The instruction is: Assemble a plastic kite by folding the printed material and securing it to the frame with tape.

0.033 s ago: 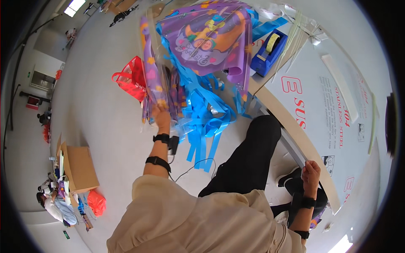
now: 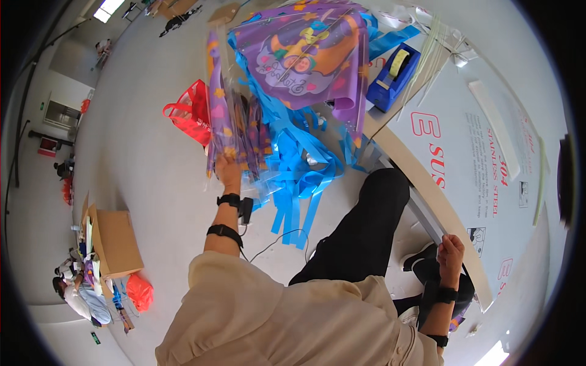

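My left hand [image 2: 228, 174] is closed around the near end of a long folded purple kite in clear plastic [image 2: 218, 110], printed with orange stars. More narrow purple packs [image 2: 253, 125] hang just right of it. An opened purple kite [image 2: 308, 52] with a cartoon print drapes over the table corner. Long blue ribbon tails [image 2: 292, 152] spill down beside it. At the table's near edge, my right hand [image 2: 452, 245] has its fingers curled and pressed together; what they grip, if anything, is hidden.
A tape dispenser [image 2: 394, 76] and thin pale rods [image 2: 425, 55] lie on the film-covered table [image 2: 458, 146]. Left of the kites is a red bag [image 2: 189, 114]. Farther left stand a cardboard box [image 2: 116, 243] and a red plastic bag [image 2: 140, 293], with people beyond. My knee is below the table edge.
My left hand has drawn slightly left and toward me, and the folded kite's near end has come with it. My right hand stays at the table edge.
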